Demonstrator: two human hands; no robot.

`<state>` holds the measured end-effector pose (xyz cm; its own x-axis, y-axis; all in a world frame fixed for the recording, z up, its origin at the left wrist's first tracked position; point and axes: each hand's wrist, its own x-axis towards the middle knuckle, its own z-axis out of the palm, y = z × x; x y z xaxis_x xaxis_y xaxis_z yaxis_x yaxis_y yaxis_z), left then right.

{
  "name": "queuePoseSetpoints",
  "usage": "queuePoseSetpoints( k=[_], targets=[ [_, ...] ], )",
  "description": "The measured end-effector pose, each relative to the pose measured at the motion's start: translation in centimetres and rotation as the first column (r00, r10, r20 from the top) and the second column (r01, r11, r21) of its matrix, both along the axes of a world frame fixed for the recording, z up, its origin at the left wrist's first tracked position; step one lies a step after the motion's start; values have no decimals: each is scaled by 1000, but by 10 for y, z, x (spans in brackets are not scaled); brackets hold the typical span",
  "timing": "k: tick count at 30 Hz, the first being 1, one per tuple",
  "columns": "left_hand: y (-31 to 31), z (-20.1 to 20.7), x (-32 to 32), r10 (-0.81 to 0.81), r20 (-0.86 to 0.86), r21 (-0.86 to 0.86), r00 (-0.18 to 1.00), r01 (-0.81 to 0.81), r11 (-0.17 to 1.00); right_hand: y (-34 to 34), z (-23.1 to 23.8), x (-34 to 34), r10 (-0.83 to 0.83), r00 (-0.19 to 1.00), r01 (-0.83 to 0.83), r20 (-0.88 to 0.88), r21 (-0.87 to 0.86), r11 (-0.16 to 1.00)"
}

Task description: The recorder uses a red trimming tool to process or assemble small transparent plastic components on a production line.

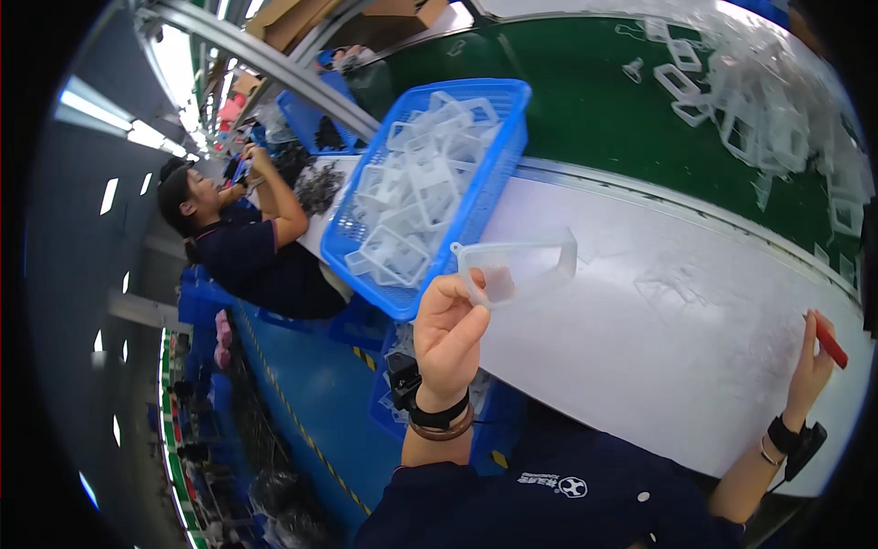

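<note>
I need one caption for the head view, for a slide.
Left hand holding a translucent frame near a blue basket of similar pieces; right hand holding a red tool.

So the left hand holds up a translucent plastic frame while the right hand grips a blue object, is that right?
Not quite: the head view shows the object in the right hand is red, not blue. The left hand does hold up the translucent plastic frame.
</note>
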<state>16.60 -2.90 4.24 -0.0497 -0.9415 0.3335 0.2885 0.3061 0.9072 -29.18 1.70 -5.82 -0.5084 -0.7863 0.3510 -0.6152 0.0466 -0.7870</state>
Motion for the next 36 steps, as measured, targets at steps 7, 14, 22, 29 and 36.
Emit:
queuePoseSetpoints(
  k=[7, 14, 22, 29, 36],
  targets=[
    [-50, 34, 98, 729, 684, -643, 20, -456, 616, 4, -12, 13, 124, 980, -120, 157, -36, 992],
    [-72, 29, 25, 691, 714, -644, 107, -286, 710, -4, 21, 42, 75, 952, -60, 296, -61, 996],
    [-190, -25, -201, 300, 863, -376, 406, 122, 919, 0, 44, 46, 74, 997, -81, -35, -253, 964],
    [-303, -108, -266, 376, 920, -385, 109, 76, 920, 4, 41, 56, 214, 976, -199, 36, -242, 950],
    [-247, -78, -252, 124, 952, -170, 281, 145, 975, 10, 37, 50, 298, 848, -212, 439, -234, 949]
  ],
)
